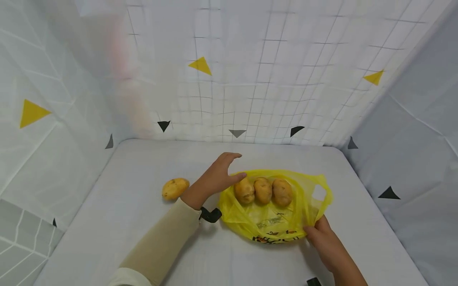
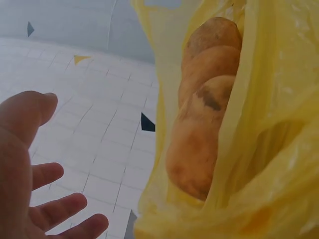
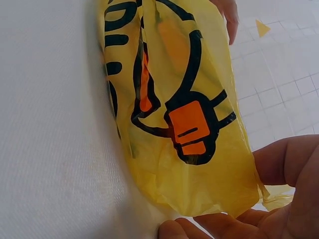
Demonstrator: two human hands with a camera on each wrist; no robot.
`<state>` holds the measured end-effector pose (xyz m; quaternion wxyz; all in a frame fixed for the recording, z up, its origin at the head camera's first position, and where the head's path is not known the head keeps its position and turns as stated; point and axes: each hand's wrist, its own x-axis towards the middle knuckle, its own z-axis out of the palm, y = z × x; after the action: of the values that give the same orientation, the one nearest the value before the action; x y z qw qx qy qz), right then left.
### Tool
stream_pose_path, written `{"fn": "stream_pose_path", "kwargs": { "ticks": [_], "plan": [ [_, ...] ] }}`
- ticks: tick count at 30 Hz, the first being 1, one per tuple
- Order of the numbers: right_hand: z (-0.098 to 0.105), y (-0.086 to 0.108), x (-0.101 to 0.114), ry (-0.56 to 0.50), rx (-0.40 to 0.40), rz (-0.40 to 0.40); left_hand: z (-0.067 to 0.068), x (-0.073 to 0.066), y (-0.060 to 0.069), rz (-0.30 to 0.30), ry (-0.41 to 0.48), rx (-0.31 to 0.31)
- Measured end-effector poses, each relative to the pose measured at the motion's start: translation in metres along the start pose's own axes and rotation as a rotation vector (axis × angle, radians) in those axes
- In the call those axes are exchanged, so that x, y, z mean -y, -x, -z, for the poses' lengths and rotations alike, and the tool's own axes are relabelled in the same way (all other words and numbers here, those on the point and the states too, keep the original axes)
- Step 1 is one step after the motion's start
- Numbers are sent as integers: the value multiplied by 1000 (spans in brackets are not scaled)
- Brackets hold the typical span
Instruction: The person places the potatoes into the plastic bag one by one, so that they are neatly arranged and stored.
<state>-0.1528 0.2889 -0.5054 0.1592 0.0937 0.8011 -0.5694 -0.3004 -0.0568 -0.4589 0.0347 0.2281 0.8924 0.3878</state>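
Potatoes [image 1: 262, 190] sit three abreast inside the yellow bag [image 1: 247, 224]; a fourth potato [image 1: 175, 188] lies to its left. The right hand [image 1: 327, 243] pinches its near right edge; I should draw that taut, steering the wide, empty left hand [image 1: 216, 174] clear.

Surface [image 1: 103, 226]: flat, white, finely woven in texture at close range; far corners rounded. Two items lay directly on it. Potato [image 1: 175, 188]: left of middle, on its side, long axis slightly oblique, skin yellowish with small brown marks. Bag [image 1: 247, 223]: yellow, thin, right of the potato and apart from it; mouth spread, handle loop toward the right, dark print along the near side.
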Motion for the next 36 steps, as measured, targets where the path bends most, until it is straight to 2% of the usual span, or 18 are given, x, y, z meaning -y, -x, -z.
{"fn": "stream_pose_path", "kwargs": {
  "ticks": [5, 20, 27, 31, 36],
  "plan": [
    [1, -1, -1, -8, 4, 1, 12, 7, 6, 32, 28, -31],
    [2, -3, -3, 19, 9, 5, 51, 32, 37, 163, -18, -117],
    [4, -3, -5, 11, 16, 28, 63, 51, 51, 146, 2, -161],
    [4, -3, -4, 17, 12, 15, 69, 60, 60, 158, -16, -156],
    [2, -3, -3, 12, 15, 4, 79, 78, 72, 205, -16, -128]
  ]
}}
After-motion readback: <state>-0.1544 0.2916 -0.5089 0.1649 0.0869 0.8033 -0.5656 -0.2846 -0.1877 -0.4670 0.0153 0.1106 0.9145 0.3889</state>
